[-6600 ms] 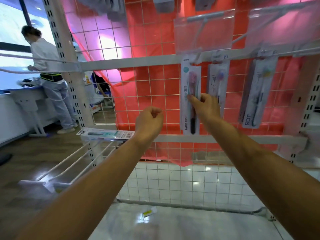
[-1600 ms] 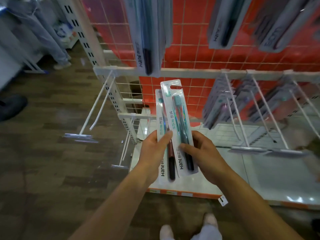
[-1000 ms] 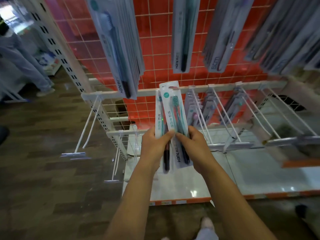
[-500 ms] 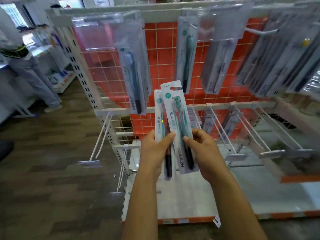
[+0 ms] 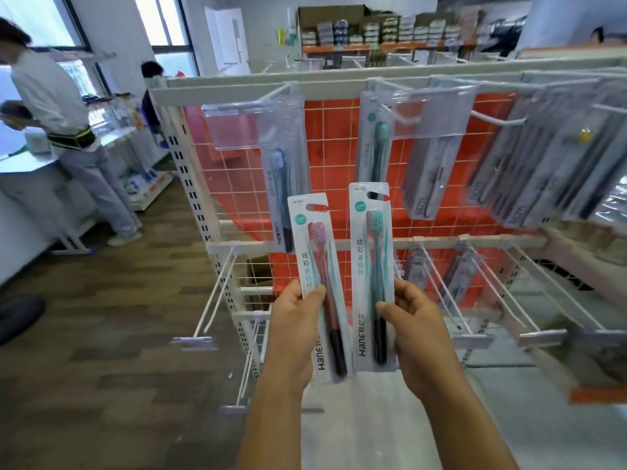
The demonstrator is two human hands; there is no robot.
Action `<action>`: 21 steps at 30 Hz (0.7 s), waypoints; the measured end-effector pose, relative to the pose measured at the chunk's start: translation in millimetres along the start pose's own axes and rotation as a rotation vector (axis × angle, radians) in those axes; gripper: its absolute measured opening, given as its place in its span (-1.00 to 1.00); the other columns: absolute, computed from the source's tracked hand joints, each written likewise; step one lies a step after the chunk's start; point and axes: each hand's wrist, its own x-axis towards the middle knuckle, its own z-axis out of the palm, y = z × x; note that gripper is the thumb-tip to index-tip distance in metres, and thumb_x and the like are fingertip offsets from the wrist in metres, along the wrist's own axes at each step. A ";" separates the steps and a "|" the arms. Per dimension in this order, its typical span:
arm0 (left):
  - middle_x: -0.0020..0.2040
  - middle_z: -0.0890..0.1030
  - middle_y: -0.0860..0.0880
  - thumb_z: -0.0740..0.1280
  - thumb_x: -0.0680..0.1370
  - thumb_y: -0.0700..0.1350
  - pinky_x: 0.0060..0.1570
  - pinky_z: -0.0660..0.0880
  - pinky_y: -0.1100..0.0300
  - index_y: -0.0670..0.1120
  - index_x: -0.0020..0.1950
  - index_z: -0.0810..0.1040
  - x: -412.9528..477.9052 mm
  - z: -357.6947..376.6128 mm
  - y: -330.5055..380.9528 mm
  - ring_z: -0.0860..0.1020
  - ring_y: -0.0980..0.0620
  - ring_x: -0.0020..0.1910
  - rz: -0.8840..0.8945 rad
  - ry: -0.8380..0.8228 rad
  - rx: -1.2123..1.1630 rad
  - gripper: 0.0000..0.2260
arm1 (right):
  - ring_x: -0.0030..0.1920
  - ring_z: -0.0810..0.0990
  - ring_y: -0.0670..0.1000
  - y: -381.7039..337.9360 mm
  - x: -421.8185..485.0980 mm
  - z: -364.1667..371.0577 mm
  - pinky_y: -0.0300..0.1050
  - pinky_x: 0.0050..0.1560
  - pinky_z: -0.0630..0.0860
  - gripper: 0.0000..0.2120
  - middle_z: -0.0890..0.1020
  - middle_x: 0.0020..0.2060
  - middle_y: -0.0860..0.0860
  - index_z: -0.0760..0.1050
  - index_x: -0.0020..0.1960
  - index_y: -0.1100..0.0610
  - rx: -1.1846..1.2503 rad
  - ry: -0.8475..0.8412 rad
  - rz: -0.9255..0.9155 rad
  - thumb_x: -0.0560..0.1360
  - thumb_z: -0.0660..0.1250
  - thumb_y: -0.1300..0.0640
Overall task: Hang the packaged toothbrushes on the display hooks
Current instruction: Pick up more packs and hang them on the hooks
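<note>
A: Left hand (image 5: 294,322)?
B: Fingers curled round the pink-bristled pack (image 5: 319,266), upright, centre of frame.
A: Right hand (image 5: 415,325)?
B: Grips the teal-bristled pack (image 5: 371,252), upright, just beside the pink one. Both packs are held in front of the rack (image 5: 190,157), with white hooks (image 5: 473,340) at lower right.

Your pink pack (image 5: 317,266) and teal pack (image 5: 371,252): glossy plastic over card. Hooks (image 5: 217,293): white coated wire. Floor (image 5: 101,334), lower left: matt wood.

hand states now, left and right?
Left hand: holding pink toothbrush pack.
Right hand: holding teal toothbrush pack.
</note>
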 end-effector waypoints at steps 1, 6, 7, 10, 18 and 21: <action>0.05 0.70 -0.08 0.21 0.64 -0.20 0.18 0.53 -0.14 -0.12 0.17 0.59 -1.0 -0.6 0.5 0.65 -0.09 0.09 -0.004 0.000 -0.003 -0.81 | -0.16 0.68 -0.15 -1.1 -1.1 -0.3 -0.31 -0.24 0.57 -0.66 0.71 -0.21 -0.11 0.52 0.05 0.06 -0.002 -0.004 0.006 0.54 0.17 0.45; 0.04 0.70 -0.09 0.21 0.64 -0.19 0.15 0.55 -0.16 -0.11 0.17 0.58 -5.4 -2.4 0.6 0.66 -0.10 0.07 -0.022 -0.003 0.005 -0.81 | -0.04 0.69 -0.01 -2.0 -8.7 -1.3 -0.10 -0.05 0.59 -0.68 0.72 -0.12 -0.02 0.56 0.07 0.05 0.006 -0.028 0.046 0.60 0.11 0.37; 0.03 0.70 -0.09 0.22 0.64 -0.20 0.15 0.55 -0.16 -0.12 0.17 0.58 -6.5 -2.6 0.8 0.66 -0.10 0.07 -0.025 -0.004 0.005 -0.82 | -0.05 0.69 -0.01 -2.2 -10.0 -1.4 -0.11 -0.07 0.59 -0.68 0.72 -0.11 -0.02 0.56 0.07 0.06 0.006 -0.033 0.055 0.61 0.11 0.36; 0.01 0.70 -0.10 0.21 0.64 -0.20 0.14 0.56 -0.14 -0.13 0.14 0.58 -10.5 -1.8 2.0 0.67 -0.09 0.05 -0.044 -0.022 0.013 -0.83 | -0.06 0.69 -0.03 -2.9 -13.8 -1.1 -0.15 -0.11 0.59 -0.71 0.71 -0.11 -0.02 0.56 0.07 0.06 0.002 -0.053 0.073 0.62 0.12 0.33; 0.00 0.71 -0.10 0.25 0.62 -0.18 0.11 0.57 -0.14 -0.13 0.15 0.56 -17.1 -5.3 1.9 0.67 -0.11 0.03 -0.100 -0.069 0.033 -0.85 | -0.08 0.70 -0.02 1.2 -20.2 0.9 -0.14 -0.13 0.58 -0.82 0.72 -0.12 0.01 0.55 0.09 0.09 0.004 -0.072 0.148 0.61 0.19 0.25; 0.00 0.71 -0.11 0.33 0.57 -0.22 0.12 0.57 -0.15 -0.13 0.14 0.57 -17.8 -8.0 1.5 0.68 -0.11 0.01 -0.090 -0.081 0.059 -0.85 | -0.08 0.70 0.01 2.1 -20.6 3.8 -0.12 -0.11 0.61 -0.82 0.72 -0.13 0.04 0.55 0.08 0.13 0.004 -0.078 0.155 0.60 0.19 0.28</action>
